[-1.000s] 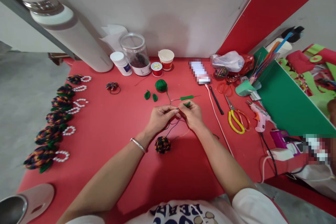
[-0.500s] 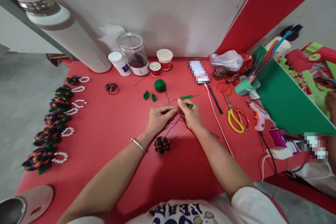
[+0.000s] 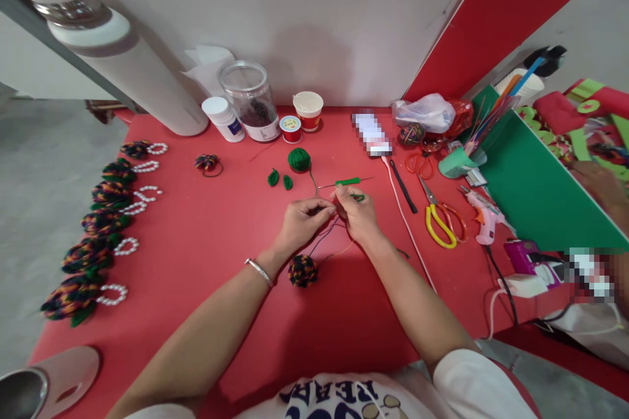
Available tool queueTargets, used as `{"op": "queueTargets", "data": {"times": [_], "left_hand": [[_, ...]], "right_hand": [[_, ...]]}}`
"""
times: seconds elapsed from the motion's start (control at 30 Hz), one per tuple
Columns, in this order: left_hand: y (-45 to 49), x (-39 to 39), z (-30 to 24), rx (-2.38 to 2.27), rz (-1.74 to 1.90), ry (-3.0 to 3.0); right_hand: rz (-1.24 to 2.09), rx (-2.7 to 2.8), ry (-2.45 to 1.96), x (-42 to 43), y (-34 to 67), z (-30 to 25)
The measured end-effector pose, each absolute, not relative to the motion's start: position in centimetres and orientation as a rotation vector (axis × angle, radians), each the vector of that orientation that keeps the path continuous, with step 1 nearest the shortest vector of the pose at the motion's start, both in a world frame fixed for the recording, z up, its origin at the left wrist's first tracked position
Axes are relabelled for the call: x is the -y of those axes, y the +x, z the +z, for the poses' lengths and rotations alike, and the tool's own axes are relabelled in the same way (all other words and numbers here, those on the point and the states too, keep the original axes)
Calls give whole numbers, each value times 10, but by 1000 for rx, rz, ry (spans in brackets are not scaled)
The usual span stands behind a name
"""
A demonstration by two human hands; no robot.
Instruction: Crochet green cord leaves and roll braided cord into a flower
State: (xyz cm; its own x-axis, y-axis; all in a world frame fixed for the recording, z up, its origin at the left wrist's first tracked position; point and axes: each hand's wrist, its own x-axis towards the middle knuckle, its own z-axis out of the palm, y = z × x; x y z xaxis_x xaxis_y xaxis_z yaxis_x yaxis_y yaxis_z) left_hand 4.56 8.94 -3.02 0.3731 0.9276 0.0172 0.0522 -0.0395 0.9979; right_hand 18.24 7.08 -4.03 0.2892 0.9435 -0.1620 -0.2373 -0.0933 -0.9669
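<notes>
The right hand [image 3: 360, 215] is pinched small on a green piece [image 3: 361, 198] that pokes out past its fingers; I can't make out its full shape from here. The left hand [image 3: 304, 219] is narrowed too, thumb to finger, just beside it. A green strand [image 3: 313, 182] runs to it from the green ball [image 3: 299, 160], so I judge that is what it holds, though the tips hide the contact. The mottled ball [image 3: 303, 271] sits on the desk [image 3: 236, 222] between the forearms, its loose threads leading up to the hands.

I'd expect the green piece to be light, soft and limp, easy to squash but hardly fragile. I'd take it by its edge, lightly, and keep the strand near the fingertips, since thin yarn could slip or snag on the hook [image 3: 348, 181] just beyond.
</notes>
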Motion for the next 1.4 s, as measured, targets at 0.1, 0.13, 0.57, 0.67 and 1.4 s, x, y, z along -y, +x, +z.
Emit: {"op": "queueTargets", "data": {"times": [0.1,0.13,0.57,0.67,1.4], "left_hand": [[46,-89,-29,-937,915,1467],[46,-89,-29,-939,918,1462],[45,-90,-31,-1004,910,1218],[45,-90,-30,-1005,918,1208],[46,-87,-29,-1020,916,1184]], "right_hand": [[1278,649,-1172,-71,182,-36],[1291,638,-1155,-71,182,-35],[1364,511,-1059,-68,185,-31],[1367,465,-1057,-69,183,-29],[1214,597,-1163,-72,183,-44]]}}
